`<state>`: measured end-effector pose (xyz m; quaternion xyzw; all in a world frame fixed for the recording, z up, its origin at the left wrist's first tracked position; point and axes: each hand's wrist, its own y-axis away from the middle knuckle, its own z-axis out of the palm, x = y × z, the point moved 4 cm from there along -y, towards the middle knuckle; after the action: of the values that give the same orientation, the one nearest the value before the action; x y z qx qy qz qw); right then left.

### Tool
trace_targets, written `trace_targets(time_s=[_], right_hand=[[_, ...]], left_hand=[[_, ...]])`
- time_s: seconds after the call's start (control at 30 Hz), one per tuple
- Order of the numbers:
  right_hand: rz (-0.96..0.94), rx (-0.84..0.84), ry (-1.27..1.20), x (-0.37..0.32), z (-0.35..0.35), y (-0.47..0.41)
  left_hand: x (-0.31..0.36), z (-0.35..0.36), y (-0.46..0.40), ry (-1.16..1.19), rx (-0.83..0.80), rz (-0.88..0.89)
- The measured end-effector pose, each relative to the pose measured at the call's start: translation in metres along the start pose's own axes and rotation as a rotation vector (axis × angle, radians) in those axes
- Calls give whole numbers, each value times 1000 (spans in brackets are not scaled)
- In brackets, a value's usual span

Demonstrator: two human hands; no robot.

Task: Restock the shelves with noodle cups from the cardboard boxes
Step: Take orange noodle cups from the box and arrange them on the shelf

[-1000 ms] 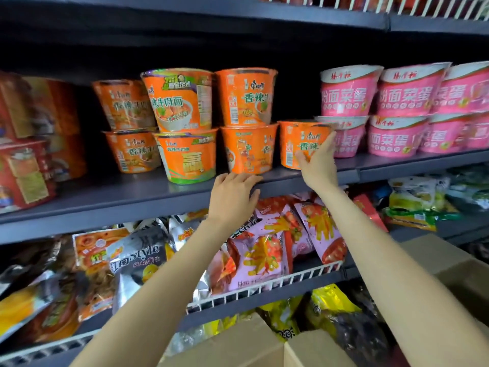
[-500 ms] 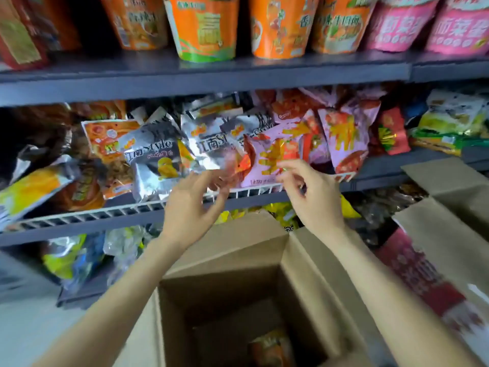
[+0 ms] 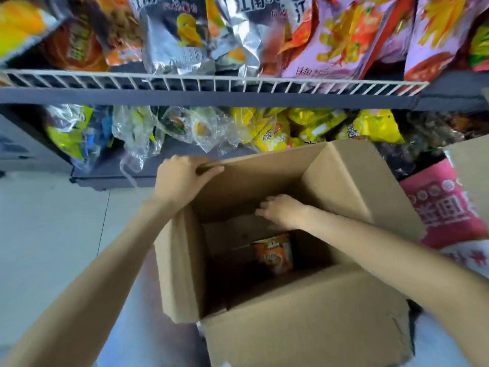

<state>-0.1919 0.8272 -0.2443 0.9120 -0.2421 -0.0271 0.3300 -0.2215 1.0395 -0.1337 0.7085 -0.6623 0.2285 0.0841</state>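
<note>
While an orange noodle cup (image 3: pixel 274 254) lies deep in the open cardboard box (image 3: pixel 304 321), just below the right hand (image 3: pixel 281 211), whose loosely curled fingers hold nothing, the far flap (image 3: pixel 254 165) is gripped by the left hand (image 3: pixel 181 178).

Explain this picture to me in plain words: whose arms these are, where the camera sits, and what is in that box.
No machine here: a person wears a camera on the head, looking down at their own two arms. The left hand grips the far flap of an open cardboard box standing on the floor. The right hand reaches down into the box, holding nothing. At the bottom lies one orange noodle cup; the rest of the box looks dark. Behind the box are shelves with snack bags behind a white wire rail.
</note>
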Motion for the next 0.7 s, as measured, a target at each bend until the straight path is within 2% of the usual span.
trace_targets(time_s=[0.1, 0.23, 0.37, 0.47, 0.53, 0.7], right_hand=[[-196, -156, 147, -21, 43, -20], [-308, -293, 130, -32, 74, -34], [-217, -327, 119, -16, 85, -48], [-178, -145, 114, -11, 78, -56], [-116, -107, 109, -8, 74, -59], [146, -296, -159, -16, 82, -62]], left_hand=[[-1, 0, 9, -2, 68, 62], [-8, -2, 16, 47, 88, 77], [-5, -2, 16, 79, 103, 107], [0, -1, 11, 96, 105, 101], [4, 1, 9, 107, 98, 83], [10, 7, 7, 107, 77, 59]])
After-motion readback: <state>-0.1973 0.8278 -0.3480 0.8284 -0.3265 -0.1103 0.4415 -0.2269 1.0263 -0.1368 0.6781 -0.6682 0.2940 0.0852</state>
